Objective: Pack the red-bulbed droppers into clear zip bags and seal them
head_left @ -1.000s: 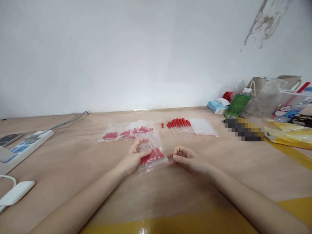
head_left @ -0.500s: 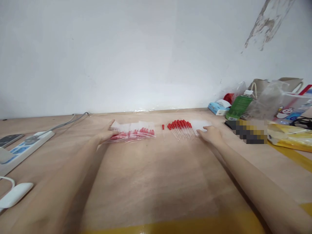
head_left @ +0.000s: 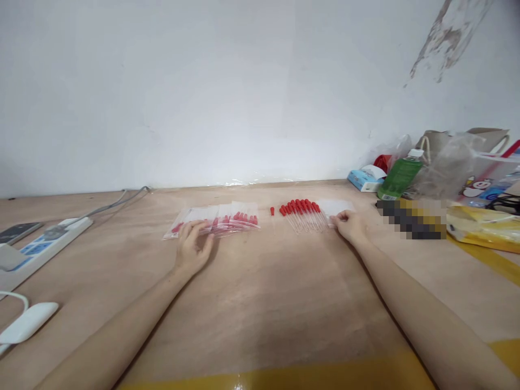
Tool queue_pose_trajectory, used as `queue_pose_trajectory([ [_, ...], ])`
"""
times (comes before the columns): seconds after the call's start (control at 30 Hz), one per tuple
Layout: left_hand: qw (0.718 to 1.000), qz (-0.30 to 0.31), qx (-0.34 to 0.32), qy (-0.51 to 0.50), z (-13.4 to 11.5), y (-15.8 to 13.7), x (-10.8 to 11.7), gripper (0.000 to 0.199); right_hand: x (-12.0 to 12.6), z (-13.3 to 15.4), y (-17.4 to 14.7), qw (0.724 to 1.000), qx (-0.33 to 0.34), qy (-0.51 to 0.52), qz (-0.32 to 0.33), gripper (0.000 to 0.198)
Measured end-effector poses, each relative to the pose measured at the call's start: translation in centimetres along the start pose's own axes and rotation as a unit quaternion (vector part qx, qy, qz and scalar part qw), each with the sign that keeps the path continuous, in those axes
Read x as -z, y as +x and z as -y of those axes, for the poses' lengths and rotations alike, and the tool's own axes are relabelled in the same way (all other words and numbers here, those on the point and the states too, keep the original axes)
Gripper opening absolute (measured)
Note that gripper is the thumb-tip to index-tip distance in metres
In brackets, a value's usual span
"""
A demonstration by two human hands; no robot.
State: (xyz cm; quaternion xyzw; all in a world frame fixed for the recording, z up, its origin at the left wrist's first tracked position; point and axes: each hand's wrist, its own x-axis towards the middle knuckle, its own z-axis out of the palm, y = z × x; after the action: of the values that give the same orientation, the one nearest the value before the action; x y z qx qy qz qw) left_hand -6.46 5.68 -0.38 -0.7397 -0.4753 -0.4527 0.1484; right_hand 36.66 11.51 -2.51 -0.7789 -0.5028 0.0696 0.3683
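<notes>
My left hand [head_left: 193,246] lies over the near edge of a row of overlapping clear plastic bags [head_left: 223,211], with its thumb and fingers apart. Inside these bags are droppers with red bulbs. My right hand [head_left: 350,226] has thumb and fingertips pinched at the near left corner of a whitish plastic bag [head_left: 335,207] lying flat. Between the hands, several loose droppers [head_left: 299,207] with red bulbs and clear tubes lie side by side, bulbs pointing away from me. A single dropper [head_left: 272,211] lies apart, left of that row.
At the left are a power strip [head_left: 49,244], a phone [head_left: 18,233] and a white plastic device [head_left: 30,323] with a cable. A green bottle [head_left: 400,176], a blue tissue pack [head_left: 364,180] and a yellow package [head_left: 483,225] stand or lie right. The wall [head_left: 244,92] rises behind.
My left hand has moved right and toward me, from the bags' left end to their near edge. My right hand's fingers have drawn together at the whitish bag's corner.
</notes>
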Motion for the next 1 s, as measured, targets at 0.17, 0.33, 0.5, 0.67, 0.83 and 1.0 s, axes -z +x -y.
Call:
queue_pose_trajectory([
  [0.17,0.997,0.015,-0.069,-0.037,-2.2,-0.1,0.1,0.02,0.5,1.4,-0.5,0.954,0.14,0.196,-0.177,0.024],
  [0.33,0.994,-0.005,-0.081,-0.071,-5.0,0.5,0.9,0.017,0.4,6.2,-5.7,0.883,0.379,0.276,0.027,0.017],
  [0.5,0.972,0.138,-0.113,-0.155,-7.4,-0.3,1.7,0.026,-0.2,8.8,-11.0,0.74,0.499,0.202,0.404,0.013],
  [0.67,0.87,0.428,-0.173,-0.174,-7.9,-1.5,0.9,0.044,-0.8,8.8,-10.6,0.771,0.438,0.21,0.413,0.018],
  [0.83,0.866,0.442,-0.197,-0.131,-8.0,-0.5,1.3,0.032,-2.3,11.6,-8.3,0.93,0.28,0.082,0.222,0.01],
  [1.0,0.873,0.439,-0.205,-0.057,-9.2,-0.1,2.3,0.033,-5.7,15.2,-7.2,0.968,0.167,-0.033,0.184,0.028],
])
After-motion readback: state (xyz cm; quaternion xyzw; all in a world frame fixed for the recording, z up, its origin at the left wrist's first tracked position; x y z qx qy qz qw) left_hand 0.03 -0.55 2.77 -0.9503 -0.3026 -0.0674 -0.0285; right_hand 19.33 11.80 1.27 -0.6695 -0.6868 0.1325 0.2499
